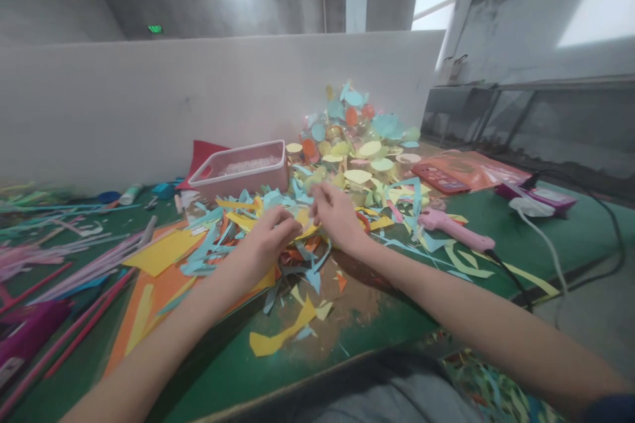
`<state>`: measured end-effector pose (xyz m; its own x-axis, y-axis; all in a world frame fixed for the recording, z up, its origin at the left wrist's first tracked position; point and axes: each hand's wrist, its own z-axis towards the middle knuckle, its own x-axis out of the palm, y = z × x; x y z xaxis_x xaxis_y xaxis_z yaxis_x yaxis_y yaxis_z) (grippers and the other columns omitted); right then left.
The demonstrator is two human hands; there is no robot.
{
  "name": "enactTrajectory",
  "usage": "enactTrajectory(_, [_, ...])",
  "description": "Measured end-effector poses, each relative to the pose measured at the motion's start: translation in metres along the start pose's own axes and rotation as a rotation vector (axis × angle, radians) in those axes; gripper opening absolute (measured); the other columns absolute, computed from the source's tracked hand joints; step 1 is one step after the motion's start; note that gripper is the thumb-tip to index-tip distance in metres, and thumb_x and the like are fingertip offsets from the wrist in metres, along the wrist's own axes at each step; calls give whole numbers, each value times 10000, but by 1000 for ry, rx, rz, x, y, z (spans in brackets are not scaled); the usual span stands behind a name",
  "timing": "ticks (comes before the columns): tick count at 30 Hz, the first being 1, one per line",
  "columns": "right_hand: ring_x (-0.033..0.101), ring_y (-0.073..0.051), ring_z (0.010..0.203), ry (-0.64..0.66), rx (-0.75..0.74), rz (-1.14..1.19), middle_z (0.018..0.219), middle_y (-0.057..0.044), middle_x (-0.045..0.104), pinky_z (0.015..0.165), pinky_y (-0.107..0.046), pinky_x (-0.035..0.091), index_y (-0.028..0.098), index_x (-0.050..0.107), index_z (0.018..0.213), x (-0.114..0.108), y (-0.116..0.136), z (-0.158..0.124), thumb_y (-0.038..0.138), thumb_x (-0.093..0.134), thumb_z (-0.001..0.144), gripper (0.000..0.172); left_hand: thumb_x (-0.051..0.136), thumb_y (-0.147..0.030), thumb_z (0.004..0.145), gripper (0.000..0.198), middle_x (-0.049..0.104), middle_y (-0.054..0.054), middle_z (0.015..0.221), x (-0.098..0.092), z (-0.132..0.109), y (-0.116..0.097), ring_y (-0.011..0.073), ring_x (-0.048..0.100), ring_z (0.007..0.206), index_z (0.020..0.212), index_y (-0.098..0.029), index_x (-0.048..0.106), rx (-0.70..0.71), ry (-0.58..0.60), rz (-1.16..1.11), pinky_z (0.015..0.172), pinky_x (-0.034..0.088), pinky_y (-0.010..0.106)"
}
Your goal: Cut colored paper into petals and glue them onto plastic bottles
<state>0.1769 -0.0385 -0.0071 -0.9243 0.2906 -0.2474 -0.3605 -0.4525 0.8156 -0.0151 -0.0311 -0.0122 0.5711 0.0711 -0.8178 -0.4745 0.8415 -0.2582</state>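
Note:
Over a heap of coloured paper scraps [213, 238], my left hand [270, 238] has its fingers bent and pinched together. My right hand [337, 215] is close beside it, also with curled, pinched fingers. Something pale and yellowish shows between the fingertips, too small and blurred to name. A pink box [238, 178] with a white rim stands just beyond my left hand, with clear plastic inside. Behind my right hand rises a pile of small clear plastic pieces and paper discs [357, 175] in yellow, blue and orange.
A pink glue gun [459, 231] lies to the right, its black cord running over the edge. Further right are a red phone-like slab [440, 178] and a purple box [538, 198] with cables. Long paper strips [94, 268] and yellow sheets [166, 251] cover the left side. A white panel [149, 106] closes the back.

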Motion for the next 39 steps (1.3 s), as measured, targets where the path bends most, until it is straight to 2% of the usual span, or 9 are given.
enactTrajectory(3, [578, -149, 511, -2, 104, -44, 610, 19, 620, 592, -259, 460, 208, 592, 967, -14, -1, 11, 411, 311, 1050, 356, 434, -207, 969, 178, 535, 52, 949, 2, -3, 3, 177, 540, 845, 911, -229, 601, -42, 76, -23, 730, 498, 297])
enactTrajectory(11, [717, -288, 856, 244, 93, -953, 926, -142, 746, 705, -339, 469, 157, 542, 1323, -22, 13, 8, 241, 391, 1025, 344, 438, -219, 997, 112, 534, 54, 1008, 2, -5, 4, 172, 539, 921, 979, -217, 549, 47, 75, 51, 786, 493, 285])
enactTrajectory(16, [682, -256, 825, 321, 43, -690, 894, -97, 739, 679, -319, 427, 193, 668, 1099, -27, 21, 5, 533, 379, 1020, 452, 447, -204, 985, 97, 547, 58, 1056, 0, -4, -2, 164, 576, 910, 946, -221, 534, 79, 57, 89, 799, 528, 302])
enactTrajectory(19, [644, -194, 797, 422, 0, -444, 879, -61, 722, 671, -282, 405, 183, 685, 962, -28, 18, 5, 448, 487, 988, 332, 456, -195, 990, 117, 553, 73, 1146, 0, -3, -7, 184, 598, 1027, 1055, -243, 541, 104, -15, 121, 882, 537, 349])
enactTrajectory(25, [567, -124, 651, 362, 6, -204, 750, 2, 663, 620, -249, 384, 169, 653, 843, -29, 20, 4, 294, 520, 955, 213, 670, -273, 896, 556, 428, 112, 1380, 5, 0, -7, 221, 569, 1183, 1366, -304, 374, -3, -427, 33, 929, 560, 402])
enactTrajectory(30, [593, -146, 703, 390, -44, -243, 789, -16, 689, 642, -259, 400, 177, 693, 890, -26, 32, -2, 315, 492, 983, 261, 602, -387, 938, 340, 626, 51, 1210, -1, 0, -10, 225, 620, 1120, 1244, -270, 513, -230, -134, -112, 967, 525, 410])
enactTrajectory(34, [666, -201, 810, 386, -111, -517, 930, -67, 740, 684, -290, 437, 202, 683, 1123, -35, 44, -9, 371, 384, 1039, 354, 589, -428, 938, 355, 653, 50, 1233, -3, -1, -15, 231, 621, 1142, 1249, -266, 532, -267, -112, -195, 985, 506, 404])
enactTrajectory(37, [680, -275, 816, 319, -134, -781, 915, -120, 734, 687, -346, 435, 182, 598, 1291, -69, 49, -23, 320, 396, 1021, 364, 593, -433, 931, 361, 652, 57, 1231, -3, -1, -16, 234, 611, 1153, 1238, -253, 535, -287, -140, -174, 988, 492, 402])
enactTrajectory(39, [676, -292, 836, 258, -217, -1031, 953, -126, 722, 690, -362, 438, 205, 624, 1212, -105, 43, -37, 301, 407, 999, 319, 592, -432, 931, 374, 644, 59, 1249, -2, 0, -15, 232, 603, 1160, 1251, -250, 529, -306, -138, -146, 988, 486, 398])
